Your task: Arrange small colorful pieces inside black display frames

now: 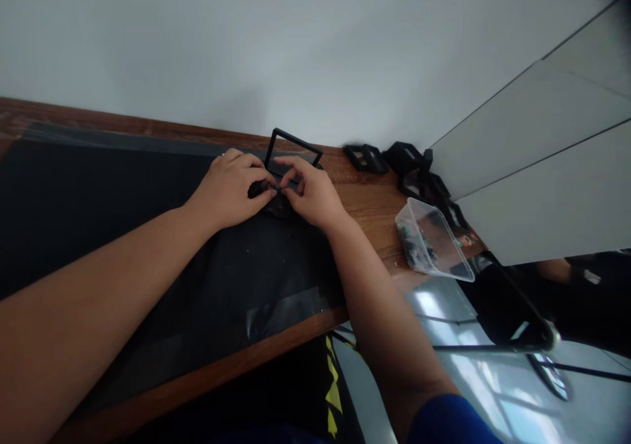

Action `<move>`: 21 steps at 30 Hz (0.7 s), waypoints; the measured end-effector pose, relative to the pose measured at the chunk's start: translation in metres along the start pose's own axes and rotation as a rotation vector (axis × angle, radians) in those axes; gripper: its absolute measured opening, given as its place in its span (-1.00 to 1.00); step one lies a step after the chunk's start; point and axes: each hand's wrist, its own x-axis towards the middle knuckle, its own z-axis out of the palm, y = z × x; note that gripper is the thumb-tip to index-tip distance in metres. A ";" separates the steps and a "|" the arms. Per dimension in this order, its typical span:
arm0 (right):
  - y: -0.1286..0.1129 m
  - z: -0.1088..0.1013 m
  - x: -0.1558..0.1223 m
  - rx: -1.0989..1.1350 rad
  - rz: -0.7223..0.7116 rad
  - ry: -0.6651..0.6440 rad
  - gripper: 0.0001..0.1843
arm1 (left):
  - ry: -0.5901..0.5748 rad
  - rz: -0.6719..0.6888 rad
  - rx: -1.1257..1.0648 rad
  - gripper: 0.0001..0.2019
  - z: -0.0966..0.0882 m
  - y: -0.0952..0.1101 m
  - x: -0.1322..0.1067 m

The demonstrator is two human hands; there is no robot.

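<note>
My left hand (231, 187) is closed, its thumb and fingers curled around a small black part (269, 187) low over the mat. Facing it, my right hand (315, 197) has its thumb and fingertips drawn together at the same spot. What those fingertips pinch is too small and dark to name. Just behind both hands stands a black rectangular frame (298, 139), tilted up from the table; its lower part is hidden by the hands. A black mat (162, 286) lies under them.
On the wooden table (369, 204) to the right are several black frame-like parts (367, 159). A clear plastic box (434, 240) holding small bagged items sits by the right edge. A white wall (197, 49) rises behind. At far right a person (586, 293) in dark clothing is partly visible.
</note>
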 end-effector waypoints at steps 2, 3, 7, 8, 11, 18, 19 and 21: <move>-0.001 -0.001 0.000 -0.019 0.008 -0.008 -0.27 | -0.006 -0.016 -0.003 -0.68 -0.001 -0.001 0.000; -0.002 -0.002 -0.001 -0.020 0.013 -0.016 -0.28 | -0.009 -0.023 -0.006 -0.68 -0.001 -0.002 0.000; -0.004 -0.009 -0.005 0.003 0.038 -0.065 -0.33 | -0.008 -0.038 -0.006 -0.64 -0.001 -0.006 0.001; -0.005 -0.011 -0.006 0.008 0.044 -0.078 -0.34 | -0.007 -0.040 -0.005 -0.64 0.000 -0.007 0.001; -0.005 -0.015 -0.007 0.020 0.053 -0.104 -0.33 | -0.007 -0.046 -0.004 -0.64 0.000 -0.008 0.001; -0.002 -0.020 -0.007 -0.057 0.124 0.001 -0.33 | -0.037 -0.070 0.009 -0.60 -0.002 -0.008 0.001; -0.003 -0.021 -0.007 -0.066 0.135 0.002 -0.36 | -0.042 -0.070 0.007 -0.60 -0.002 -0.008 0.001; -0.005 -0.020 -0.007 -0.079 0.154 -0.006 -0.44 | -0.052 -0.076 0.003 -0.61 -0.003 -0.009 0.001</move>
